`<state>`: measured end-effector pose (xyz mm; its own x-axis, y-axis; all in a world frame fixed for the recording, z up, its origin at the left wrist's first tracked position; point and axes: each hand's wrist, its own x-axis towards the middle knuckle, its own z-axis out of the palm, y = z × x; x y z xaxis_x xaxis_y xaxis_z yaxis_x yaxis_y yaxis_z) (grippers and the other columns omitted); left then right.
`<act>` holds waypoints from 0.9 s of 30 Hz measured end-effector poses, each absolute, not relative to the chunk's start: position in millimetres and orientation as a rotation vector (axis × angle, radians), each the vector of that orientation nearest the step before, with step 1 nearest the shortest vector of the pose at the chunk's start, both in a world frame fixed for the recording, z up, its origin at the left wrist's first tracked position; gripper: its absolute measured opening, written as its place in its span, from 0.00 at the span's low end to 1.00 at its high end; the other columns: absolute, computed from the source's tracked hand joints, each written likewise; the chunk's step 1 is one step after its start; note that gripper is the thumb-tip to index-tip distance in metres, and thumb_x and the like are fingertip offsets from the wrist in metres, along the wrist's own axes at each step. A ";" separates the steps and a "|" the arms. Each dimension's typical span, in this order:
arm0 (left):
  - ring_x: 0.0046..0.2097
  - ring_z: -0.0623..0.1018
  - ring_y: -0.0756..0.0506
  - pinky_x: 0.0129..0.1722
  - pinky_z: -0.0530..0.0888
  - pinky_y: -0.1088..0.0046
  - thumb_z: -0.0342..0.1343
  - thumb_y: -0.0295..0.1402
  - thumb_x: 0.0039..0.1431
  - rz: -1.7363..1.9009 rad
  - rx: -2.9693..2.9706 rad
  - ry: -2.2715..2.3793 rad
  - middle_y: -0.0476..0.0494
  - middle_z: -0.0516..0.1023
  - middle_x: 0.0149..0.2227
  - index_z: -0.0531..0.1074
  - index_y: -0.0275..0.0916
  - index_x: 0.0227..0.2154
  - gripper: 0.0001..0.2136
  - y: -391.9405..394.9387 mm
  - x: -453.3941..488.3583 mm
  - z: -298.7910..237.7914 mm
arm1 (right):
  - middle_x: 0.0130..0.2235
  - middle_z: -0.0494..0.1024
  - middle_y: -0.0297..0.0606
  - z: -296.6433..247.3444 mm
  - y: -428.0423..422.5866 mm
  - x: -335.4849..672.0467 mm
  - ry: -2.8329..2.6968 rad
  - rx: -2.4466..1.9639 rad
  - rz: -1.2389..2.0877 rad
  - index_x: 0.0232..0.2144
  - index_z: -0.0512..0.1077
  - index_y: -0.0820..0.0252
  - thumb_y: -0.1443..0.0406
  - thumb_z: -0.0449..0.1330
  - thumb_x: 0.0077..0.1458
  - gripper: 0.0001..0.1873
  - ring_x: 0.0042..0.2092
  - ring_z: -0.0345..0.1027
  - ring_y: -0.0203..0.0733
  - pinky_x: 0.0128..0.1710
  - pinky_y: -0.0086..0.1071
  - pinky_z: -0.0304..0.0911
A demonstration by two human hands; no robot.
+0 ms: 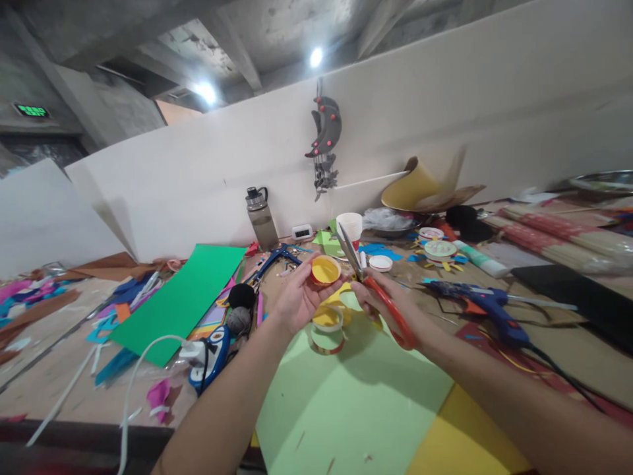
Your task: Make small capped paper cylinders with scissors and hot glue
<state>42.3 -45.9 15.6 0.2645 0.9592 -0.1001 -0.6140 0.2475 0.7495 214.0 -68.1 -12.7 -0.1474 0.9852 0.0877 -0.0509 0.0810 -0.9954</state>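
My left hand [298, 295] is closed around a short round paper cup piece [325, 271], yellow inside with a red edge, tilted toward me. In my right hand [370, 298] is a pair of scissors [390, 311] with orange-red handles; its blades point up and away, beside the cup piece. Below my hands, another short round piece [327, 319] with yellow inside and a pale rim stands on a light green sheet [346, 402]. Yellow paper scraps lie around it, partly hidden by my right hand.
Right of me lies a blue glue gun [494, 307] with its cord. White paper cups [349, 226] and a water bottle [262, 221] stand at the back. On the left are a green sheet [182, 300], a power strip [210, 356] with a white cable, and coloured scraps.
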 end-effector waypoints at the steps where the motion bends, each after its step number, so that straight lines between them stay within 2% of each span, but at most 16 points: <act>1: 0.45 0.82 0.42 0.51 0.76 0.61 0.49 0.31 0.66 1.174 0.669 0.622 0.38 0.81 0.45 0.67 0.39 0.55 0.16 -45.8 42.9 14.0 | 0.21 0.63 0.23 -14.0 -67.5 214.1 -1.321 -1.025 1.290 0.36 0.63 0.55 0.48 0.65 0.45 0.24 0.21 0.56 0.31 0.20 0.27 0.53; 6: 0.42 0.82 0.43 0.46 0.78 0.65 0.48 0.34 0.67 1.173 0.652 0.644 0.36 0.81 0.43 0.70 0.35 0.48 0.13 -46.3 43.6 13.6 | 0.21 0.64 0.24 -13.6 -66.3 216.1 -1.335 -1.007 1.297 0.34 0.62 0.55 0.47 0.64 0.46 0.23 0.20 0.57 0.31 0.20 0.27 0.54; 10: 0.41 0.82 0.42 0.41 0.80 0.64 0.50 0.41 0.65 1.179 0.668 0.637 0.35 0.81 0.42 0.72 0.33 0.44 0.16 -42.4 38.6 16.5 | 0.21 0.64 0.25 -5.0 -64.0 225.5 -1.376 -1.054 1.187 0.33 0.62 0.55 0.47 0.64 0.47 0.22 0.20 0.57 0.32 0.19 0.28 0.53; 12: 0.40 0.82 0.43 0.39 0.80 0.67 0.51 0.38 0.65 1.237 0.677 0.665 0.36 0.82 0.41 0.73 0.33 0.44 0.14 -37.9 33.9 16.9 | 0.20 0.65 0.25 -1.2 -61.1 232.4 -1.443 -1.096 1.098 0.36 0.64 0.55 0.49 0.64 0.48 0.21 0.20 0.57 0.33 0.19 0.28 0.53; 15: 0.35 0.82 0.45 0.33 0.79 0.71 0.51 0.36 0.66 1.358 0.603 0.754 0.39 0.82 0.35 0.74 0.33 0.40 0.11 -28.9 24.9 17.3 | 0.20 0.67 0.26 1.8 -56.8 240.9 -1.571 -1.134 0.965 0.45 0.68 0.58 0.50 0.63 0.50 0.24 0.21 0.59 0.36 0.22 0.30 0.58; 17: 0.34 0.82 0.45 0.32 0.79 0.71 0.49 0.36 0.67 1.415 0.561 0.758 0.40 0.82 0.33 0.74 0.32 0.37 0.13 -22.8 18.5 18.4 | 0.25 0.73 0.31 2.9 -55.5 243.9 -1.664 -1.123 0.912 0.50 0.68 0.60 0.51 0.62 0.51 0.28 0.26 0.66 0.39 0.27 0.33 0.63; 19: 0.34 0.82 0.45 0.32 0.79 0.70 0.47 0.38 0.67 1.442 0.544 0.739 0.38 0.82 0.33 0.74 0.31 0.36 0.16 -17.6 12.5 20.0 | 0.35 0.78 0.39 4.8 -56.2 245.6 -1.792 -1.089 0.866 0.52 0.69 0.60 0.51 0.62 0.51 0.30 0.34 0.71 0.45 0.34 0.36 0.67; 22: 0.34 0.81 0.44 0.32 0.79 0.71 0.48 0.38 0.66 1.464 0.526 0.748 0.37 0.82 0.32 0.74 0.30 0.35 0.16 -12.4 4.3 22.1 | 0.47 0.78 0.43 11.9 -63.1 248.8 -2.080 -1.004 0.786 0.52 0.72 0.56 0.52 0.65 0.48 0.30 0.45 0.72 0.50 0.44 0.40 0.68; 24: 0.34 0.81 0.45 0.33 0.78 0.71 0.50 0.34 0.65 1.492 0.547 0.747 0.39 0.82 0.32 0.74 0.31 0.35 0.12 -9.8 -1.2 22.3 | 0.48 0.78 0.43 18.7 -72.9 251.7 -2.286 -0.973 0.778 0.50 0.75 0.55 0.54 0.67 0.45 0.29 0.45 0.72 0.50 0.43 0.38 0.68; 27: 0.35 0.81 0.45 0.33 0.78 0.72 0.53 0.30 0.61 1.537 0.555 0.731 0.41 0.81 0.31 0.74 0.33 0.34 0.07 -5.5 -9.3 20.6 | 0.44 0.79 0.40 25.2 -93.4 255.9 -2.519 -0.993 0.829 0.47 0.77 0.52 0.59 0.68 0.42 0.26 0.39 0.73 0.46 0.38 0.33 0.68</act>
